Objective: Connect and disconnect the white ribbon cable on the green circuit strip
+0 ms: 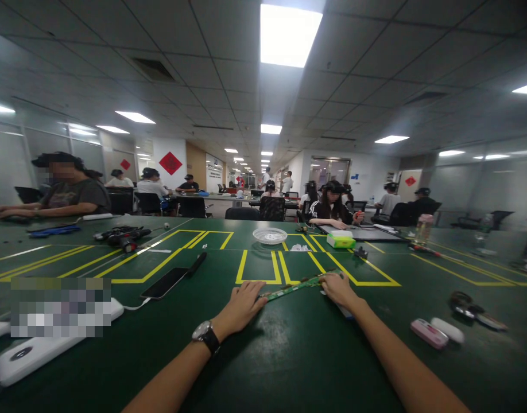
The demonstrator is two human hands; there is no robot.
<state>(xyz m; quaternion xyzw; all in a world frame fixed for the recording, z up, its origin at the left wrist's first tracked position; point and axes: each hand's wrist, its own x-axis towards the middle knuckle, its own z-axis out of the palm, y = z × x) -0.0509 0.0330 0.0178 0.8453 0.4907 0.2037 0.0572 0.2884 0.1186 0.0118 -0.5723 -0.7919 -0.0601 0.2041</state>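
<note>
A long narrow green strip (295, 288) with pale and brown marks, like a circuit board, spans the gap between my two hands just above the table. My left hand (241, 305), with a watch on its wrist, is closed at the strip's left end. At the other end, which sits slightly farther off, my right hand (338, 291) closes its fingers round the strip. Part of a flat bluish-white thing (345, 312) shows under my right hand; the rest of it is hidden. Both ends of the strip are partly covered by fingers.
The green table (272, 367) carries yellow tape outlines. Ahead stand a clear round dish (270, 236) and a green tissue pack (341, 239). A phone (166, 283) and white power strip (39, 358) lie left; a pink case (429, 334) and keys (474, 310) lie right. People sit beyond.
</note>
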